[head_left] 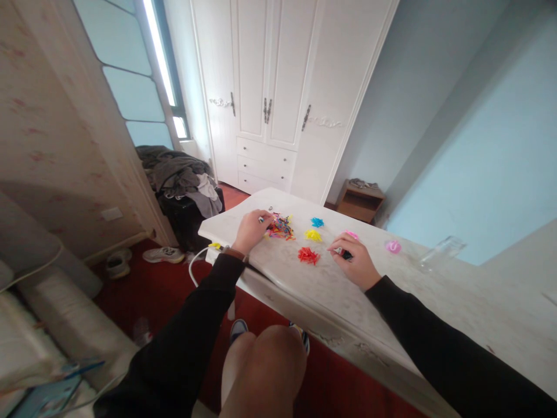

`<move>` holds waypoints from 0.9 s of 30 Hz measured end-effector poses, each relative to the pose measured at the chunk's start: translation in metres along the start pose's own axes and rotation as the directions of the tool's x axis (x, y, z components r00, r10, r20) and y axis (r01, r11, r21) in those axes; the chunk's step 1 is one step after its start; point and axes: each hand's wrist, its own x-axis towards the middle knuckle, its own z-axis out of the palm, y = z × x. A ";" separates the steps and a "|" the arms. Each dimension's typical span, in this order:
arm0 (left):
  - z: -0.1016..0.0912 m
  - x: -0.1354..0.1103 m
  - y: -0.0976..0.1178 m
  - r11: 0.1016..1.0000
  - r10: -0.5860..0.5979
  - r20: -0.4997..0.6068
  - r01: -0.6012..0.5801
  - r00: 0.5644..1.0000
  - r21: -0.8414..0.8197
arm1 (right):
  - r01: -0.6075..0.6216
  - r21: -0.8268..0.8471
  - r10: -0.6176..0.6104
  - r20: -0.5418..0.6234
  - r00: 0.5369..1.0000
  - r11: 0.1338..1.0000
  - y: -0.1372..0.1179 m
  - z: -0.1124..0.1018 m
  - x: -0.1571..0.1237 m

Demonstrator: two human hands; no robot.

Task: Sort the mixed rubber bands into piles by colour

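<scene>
My left hand [253,232] is at the left edge of a mixed pile of small multicoloured strips [282,228], perhaps rubber bands, on the white table [278,278]. Its fingers are pinched, with something small and dark by the fingertips. Right of the piles, my right hand [354,261] is closed low over the table. A bit of black shows at its fingers; whether held or lying beneath, I cannot tell. Between my hands lie a blue pile [317,222], a yellow pile [313,235] and a red pile [308,256]. Some pink pieces [352,235] are partly hidden behind my right hand.
A round pink object [393,247] and a clear jar [442,253] on its side are on the table's right part. A white cable [194,267] hangs at its left edge. Beyond stand a white wardrobe [270,69], a brown nightstand [361,203] and heaped clothes [178,174].
</scene>
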 end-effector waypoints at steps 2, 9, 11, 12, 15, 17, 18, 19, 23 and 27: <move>-0.001 0.000 0.001 1.000 0.007 0.005 -0.007 1.000 -0.016 | 0.002 -0.003 -0.002 0.001 1.000 1.000 0.000 0.000 0.000; -0.004 -0.001 0.007 0.997 -0.011 0.019 0.012 1.000 -0.074 | 0.004 0.003 -0.004 0.015 1.000 1.000 -0.001 0.000 0.000; -0.005 -0.001 0.008 0.996 -0.011 0.033 0.014 0.999 -0.090 | 0.008 0.005 -0.008 0.015 1.000 1.000 -0.001 0.000 0.001; -0.005 -0.002 0.008 0.995 -0.008 0.037 0.012 0.999 -0.098 | 0.009 0.005 -0.009 0.015 1.000 1.000 -0.001 0.000 0.001; -0.006 -0.002 0.007 0.991 0.009 0.037 -0.004 0.999 -0.131 | 0.010 0.001 -0.010 0.018 1.000 1.000 -0.002 0.000 0.001; -0.006 -0.002 0.007 0.990 0.015 0.027 -0.011 1.000 -0.141 | 0.009 0.000 -0.009 0.020 1.000 1.000 -0.002 -0.001 0.001; -0.006 -0.002 0.007 0.990 0.015 0.023 -0.012 1.000 -0.140 | 0.008 0.002 -0.008 0.022 1.000 1.000 -0.003 -0.001 0.001; -0.006 -0.002 0.007 0.990 0.017 0.025 -0.014 1.000 -0.138 | 0.006 0.005 -0.006 0.025 1.000 1.000 -0.003 -0.001 0.001; -0.007 -0.002 0.009 0.987 0.040 0.057 -0.030 0.998 -0.159 | -0.010 0.013 0.009 0.041 0.999 1.000 -0.002 0.000 0.000; -0.001 -0.006 0.018 0.960 0.013 0.069 0.007 0.998 -0.279 | -0.042 0.016 0.042 0.038 0.998 0.999 -0.002 0.001 0.000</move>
